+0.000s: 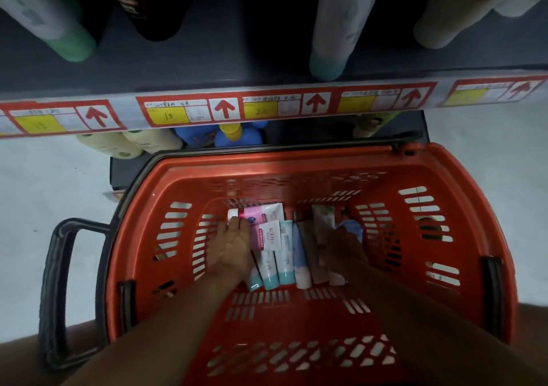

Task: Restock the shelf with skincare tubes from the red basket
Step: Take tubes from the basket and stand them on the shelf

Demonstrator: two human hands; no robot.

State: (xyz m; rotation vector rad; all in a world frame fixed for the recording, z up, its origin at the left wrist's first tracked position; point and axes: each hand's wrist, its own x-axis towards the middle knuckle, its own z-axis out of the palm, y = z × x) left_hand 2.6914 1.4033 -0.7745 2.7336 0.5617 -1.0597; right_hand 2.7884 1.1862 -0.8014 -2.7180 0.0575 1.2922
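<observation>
Tubes: we see skincare tubes (284,255) lying side by side on the red basket (444,178) floor
Left hand (234,246): fingers spread flat over the pink tube (261,215)
Right hand (341,246): among right-side tubes; we cannot tell its grip
Shelf (207,74): far side, above basket

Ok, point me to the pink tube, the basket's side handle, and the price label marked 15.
pink tube (257,214), head view, on its pink middle.
side handle (55,290), head view, on the black outer bar.
price label (169,116), head view, on its yellow field.
</observation>
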